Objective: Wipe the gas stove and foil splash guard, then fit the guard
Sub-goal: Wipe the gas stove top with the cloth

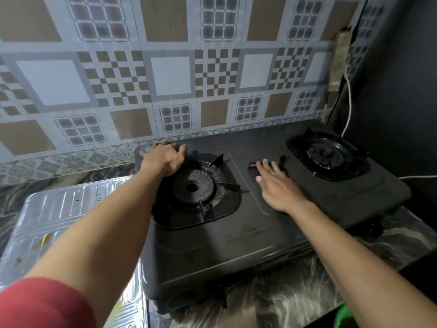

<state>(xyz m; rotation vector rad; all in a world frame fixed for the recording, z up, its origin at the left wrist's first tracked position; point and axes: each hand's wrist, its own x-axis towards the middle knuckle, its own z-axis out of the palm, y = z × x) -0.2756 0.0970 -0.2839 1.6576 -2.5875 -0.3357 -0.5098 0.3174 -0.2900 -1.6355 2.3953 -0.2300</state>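
A black two-burner gas stove [248,235] sits on a dark marbled counter, angled against the tiled wall. My left hand [163,159] reaches over the left burner [192,187], and its fingers curl around the stove's back left corner. My right hand [276,185] lies flat and open on the stove's middle panel, fingers spread, holding nothing. Just beyond its fingertips is a small red and black thing [252,165]. The foil splash guard [59,209] lies flat on the counter to the left of the stove, with a few dark and yellow stains on it.
The right burner [325,153] is near the dark side wall. A white cable [348,110] hangs from a box on the wall [339,60] down behind the stove. A green object [343,316] shows at the bottom right. The patterned tile wall [170,76] stands right behind.
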